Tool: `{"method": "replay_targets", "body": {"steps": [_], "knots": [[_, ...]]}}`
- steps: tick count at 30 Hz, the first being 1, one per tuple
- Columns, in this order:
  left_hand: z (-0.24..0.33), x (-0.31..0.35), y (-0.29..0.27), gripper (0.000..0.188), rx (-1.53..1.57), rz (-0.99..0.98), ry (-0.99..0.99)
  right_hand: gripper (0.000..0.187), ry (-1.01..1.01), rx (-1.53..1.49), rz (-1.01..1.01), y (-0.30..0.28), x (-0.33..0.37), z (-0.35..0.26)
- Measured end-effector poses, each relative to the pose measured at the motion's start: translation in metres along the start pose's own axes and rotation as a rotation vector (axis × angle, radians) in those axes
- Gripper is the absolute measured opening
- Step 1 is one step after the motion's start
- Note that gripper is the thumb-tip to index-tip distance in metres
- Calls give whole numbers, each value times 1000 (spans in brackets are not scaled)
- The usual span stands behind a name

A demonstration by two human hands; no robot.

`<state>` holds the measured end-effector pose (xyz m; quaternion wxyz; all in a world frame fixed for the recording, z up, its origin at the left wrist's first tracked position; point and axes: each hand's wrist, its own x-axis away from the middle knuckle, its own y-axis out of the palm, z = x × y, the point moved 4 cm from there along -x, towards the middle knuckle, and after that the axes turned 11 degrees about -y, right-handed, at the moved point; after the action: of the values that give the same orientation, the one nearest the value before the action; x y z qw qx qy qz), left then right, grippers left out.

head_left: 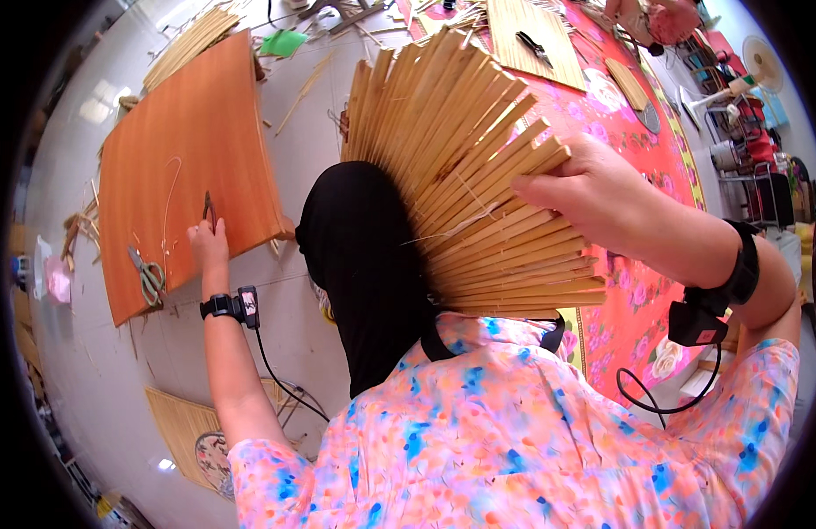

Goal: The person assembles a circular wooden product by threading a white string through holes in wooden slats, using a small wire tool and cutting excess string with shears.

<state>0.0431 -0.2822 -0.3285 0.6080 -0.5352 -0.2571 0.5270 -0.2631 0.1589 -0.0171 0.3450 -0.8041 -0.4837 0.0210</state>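
A fan-shaped bundle of bamboo slats (465,167) leans spread out against my black-clad leg. At its right edge my right hand (584,181) is closed round the slat ends, thumb on top. Loose pale string (461,231) lies across the slats. Over the orange-brown wooden board (179,123) on the left, my left hand (211,242) is closed on the end of a small dark hand tool (209,207); whether it is pliers or snips I cannot tell. Scissors (149,276) with greenish handles lie on the board beside that hand, near a thin white thread (168,207).
Beyond the bundle, dark-handled pliers (533,48) rest on a slatted bamboo mat (536,22) over a red floral cloth (633,300). Another person (659,22) is at the far right, near a standing fan (761,66). Cables hang from both my wrist devices.
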Motion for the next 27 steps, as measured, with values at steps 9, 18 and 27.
{"method": "replay_targets", "body": {"steps": [9, 18, 27], "knots": [[6, -2, 1, 35, -103, 35, -37, 26, 137, 129, -82, -2, 8, -16], [294, 112, -211, 18, 899, -403, 512, 25, 133, 30, -36, 3, 10, -20], [355, 186, -221, 11, 843, -450, 727, 35, -136, -54, 17, 7, 4, -10]]}}
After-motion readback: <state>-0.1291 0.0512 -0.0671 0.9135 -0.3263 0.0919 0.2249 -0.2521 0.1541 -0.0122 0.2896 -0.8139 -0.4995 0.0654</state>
